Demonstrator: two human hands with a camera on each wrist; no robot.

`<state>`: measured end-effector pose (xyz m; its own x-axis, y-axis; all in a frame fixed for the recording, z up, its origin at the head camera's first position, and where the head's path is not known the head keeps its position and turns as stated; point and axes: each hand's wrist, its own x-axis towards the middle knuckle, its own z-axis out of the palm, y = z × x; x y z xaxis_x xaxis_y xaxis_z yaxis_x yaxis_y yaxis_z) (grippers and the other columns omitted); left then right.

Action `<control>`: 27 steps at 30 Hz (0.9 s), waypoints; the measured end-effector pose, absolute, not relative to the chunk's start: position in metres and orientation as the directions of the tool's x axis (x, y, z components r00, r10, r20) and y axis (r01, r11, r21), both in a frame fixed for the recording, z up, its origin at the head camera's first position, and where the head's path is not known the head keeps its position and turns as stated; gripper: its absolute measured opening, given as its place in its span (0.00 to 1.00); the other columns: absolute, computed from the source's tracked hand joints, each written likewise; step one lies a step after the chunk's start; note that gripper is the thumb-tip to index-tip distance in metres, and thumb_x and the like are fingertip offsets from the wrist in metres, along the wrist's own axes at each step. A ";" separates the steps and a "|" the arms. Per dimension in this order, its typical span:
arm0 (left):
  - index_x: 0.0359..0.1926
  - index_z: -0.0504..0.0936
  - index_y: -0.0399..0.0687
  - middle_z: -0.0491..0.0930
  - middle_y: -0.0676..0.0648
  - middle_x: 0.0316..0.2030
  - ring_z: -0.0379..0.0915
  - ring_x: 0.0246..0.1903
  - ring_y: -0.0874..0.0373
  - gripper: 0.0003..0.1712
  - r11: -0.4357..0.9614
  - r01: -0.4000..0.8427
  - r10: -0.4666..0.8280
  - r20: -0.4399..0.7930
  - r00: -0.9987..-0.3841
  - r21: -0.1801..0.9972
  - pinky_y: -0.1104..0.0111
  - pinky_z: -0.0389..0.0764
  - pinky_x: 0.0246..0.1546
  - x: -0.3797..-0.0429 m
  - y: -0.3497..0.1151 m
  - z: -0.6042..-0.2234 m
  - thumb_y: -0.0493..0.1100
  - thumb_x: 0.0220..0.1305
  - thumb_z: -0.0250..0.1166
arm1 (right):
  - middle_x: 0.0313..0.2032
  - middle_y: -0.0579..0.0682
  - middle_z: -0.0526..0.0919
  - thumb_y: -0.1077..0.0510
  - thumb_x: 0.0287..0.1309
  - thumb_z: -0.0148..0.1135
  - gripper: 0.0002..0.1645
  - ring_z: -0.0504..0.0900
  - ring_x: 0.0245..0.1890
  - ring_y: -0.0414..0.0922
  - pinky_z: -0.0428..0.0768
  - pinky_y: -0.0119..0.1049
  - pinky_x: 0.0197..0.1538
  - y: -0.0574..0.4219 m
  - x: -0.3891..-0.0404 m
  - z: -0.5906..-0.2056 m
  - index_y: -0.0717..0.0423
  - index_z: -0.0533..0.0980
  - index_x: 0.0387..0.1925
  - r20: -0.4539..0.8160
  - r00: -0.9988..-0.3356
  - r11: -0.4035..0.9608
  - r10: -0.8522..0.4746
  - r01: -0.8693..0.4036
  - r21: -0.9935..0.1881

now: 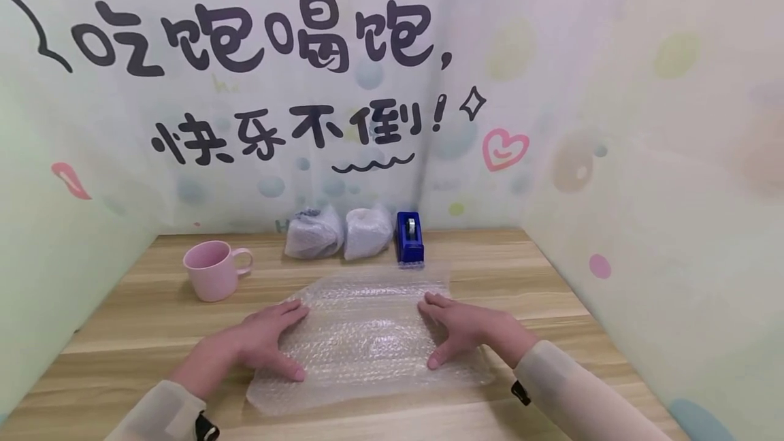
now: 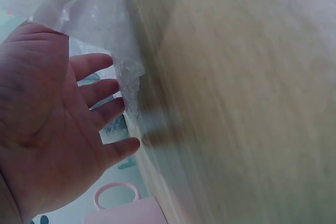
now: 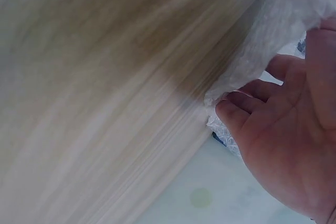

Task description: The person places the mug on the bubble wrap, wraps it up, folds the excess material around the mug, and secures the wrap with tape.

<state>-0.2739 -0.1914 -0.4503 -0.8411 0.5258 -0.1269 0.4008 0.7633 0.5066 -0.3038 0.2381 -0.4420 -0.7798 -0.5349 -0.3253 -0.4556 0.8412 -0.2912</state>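
A clear sheet of bubble wrap lies spread on the wooden table in the head view. My left hand rests at its left edge, thumb and fingers apart. At the opposite edge, my right hand touches the sheet with its fingers extended. In the left wrist view the left fingers are straight beside the wrap. The right wrist view has the right hand against the lifted edge of the wrap. Neither palm grips anything visible.
A pink mug stands at the left, handle to the right. Two bundles in bubble wrap, a left one and a right one, sit by the back wall. Beside them is a blue tape dispenser. Walls enclose the table.
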 end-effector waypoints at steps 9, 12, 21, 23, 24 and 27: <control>0.74 0.77 0.37 0.69 0.27 0.77 0.64 0.77 0.23 0.47 0.688 0.386 0.443 0.065 -0.894 0.614 0.29 0.67 0.75 -0.279 -0.203 -0.444 0.61 0.64 0.79 | 0.89 0.61 0.47 0.30 0.53 0.82 0.74 0.48 0.89 0.61 0.58 0.60 0.87 0.236 -0.304 -0.443 0.54 0.54 0.88 -0.324 -0.777 0.837 -0.539 -0.454 -0.304; 0.74 0.76 0.37 0.69 0.27 0.76 0.64 0.76 0.23 0.42 0.700 0.366 0.326 0.181 -0.928 0.613 0.28 0.69 0.73 -0.286 -0.209 -0.436 0.58 0.70 0.76 | 0.89 0.61 0.47 0.30 0.53 0.82 0.74 0.48 0.89 0.61 0.58 0.60 0.87 0.236 -0.304 -0.443 0.54 0.54 0.88 -0.322 -0.778 0.837 -0.539 -0.454 -0.305; 0.86 0.42 0.37 0.43 0.22 0.81 0.47 0.76 0.21 0.73 0.656 -0.052 -0.377 0.267 -0.887 0.753 0.29 0.67 0.71 -0.315 -0.247 -0.418 0.57 0.58 0.81 | 0.89 0.60 0.46 0.30 0.53 0.82 0.74 0.47 0.89 0.60 0.57 0.60 0.87 0.236 -0.306 -0.444 0.53 0.53 0.88 -0.326 -0.779 0.839 -0.536 -0.447 -0.310; 0.85 0.38 0.33 0.43 0.21 0.79 0.48 0.74 0.21 0.78 0.633 -0.132 -0.428 0.203 -0.880 0.763 0.33 0.68 0.68 -0.319 -0.256 -0.421 0.62 0.55 0.81 | 0.89 0.60 0.46 0.30 0.53 0.82 0.74 0.47 0.89 0.60 0.57 0.59 0.87 0.236 -0.306 -0.444 0.53 0.53 0.88 -0.327 -0.780 0.840 -0.534 -0.446 -0.309; 0.84 0.38 0.29 0.45 0.19 0.77 0.50 0.72 0.20 0.80 0.637 -0.166 -0.444 0.182 -0.877 0.753 0.34 0.69 0.66 -0.321 -0.260 -0.423 0.64 0.54 0.82 | 0.89 0.60 0.46 0.30 0.53 0.82 0.74 0.47 0.89 0.60 0.57 0.59 0.87 0.237 -0.306 -0.444 0.53 0.54 0.88 -0.327 -0.780 0.840 -0.533 -0.444 -0.311; 0.81 0.38 0.22 0.48 0.17 0.75 0.53 0.69 0.21 0.86 0.615 -0.255 -0.486 0.104 -0.868 0.746 0.37 0.71 0.65 -0.325 -0.267 -0.430 0.71 0.49 0.83 | 0.89 0.61 0.47 0.31 0.53 0.83 0.73 0.47 0.89 0.60 0.56 0.59 0.88 0.237 -0.306 -0.444 0.53 0.55 0.88 -0.325 -0.781 0.840 -0.533 -0.441 -0.316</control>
